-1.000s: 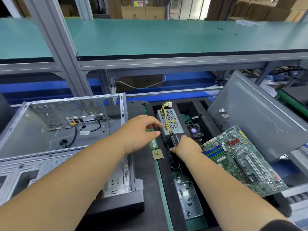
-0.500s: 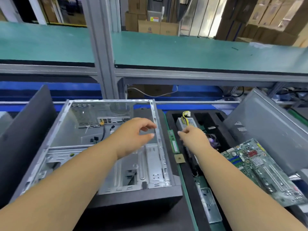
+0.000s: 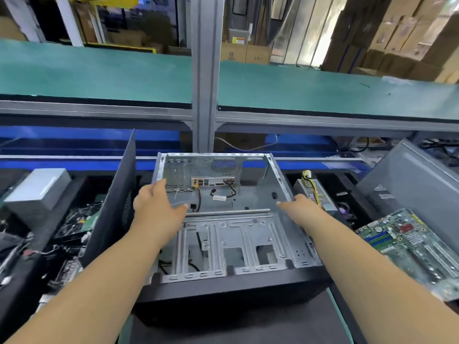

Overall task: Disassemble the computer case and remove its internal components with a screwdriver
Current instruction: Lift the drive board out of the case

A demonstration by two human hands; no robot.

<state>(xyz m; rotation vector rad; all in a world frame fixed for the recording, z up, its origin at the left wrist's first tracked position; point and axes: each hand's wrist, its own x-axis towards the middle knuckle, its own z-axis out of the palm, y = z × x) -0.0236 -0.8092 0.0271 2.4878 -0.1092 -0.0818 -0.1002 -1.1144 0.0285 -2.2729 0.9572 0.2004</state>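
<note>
The stripped computer case (image 3: 228, 244) lies open-side up in the middle of the head view, with only an I/O shield (image 3: 206, 182) and short cables (image 3: 223, 194) left at its back wall. My left hand (image 3: 156, 204) reaches over the case's left wall, thumb up along the rim and fingers stretched inside. My right hand (image 3: 298, 206) touches the right rim with its fingers pointing inward. Neither hand holds anything. No screwdriver is in view.
A removed power supply (image 3: 315, 194) with yellow wires lies right of the case, beside a green motherboard (image 3: 409, 247) and a leaning grey side panel (image 3: 409, 189). On the left a black panel (image 3: 116, 199) stands upright, with a silver box (image 3: 37, 192) and loose parts behind it.
Both hands have left the power supply on the right and moved to the case, now one on each side wall. The view has swung left, centring the case.
</note>
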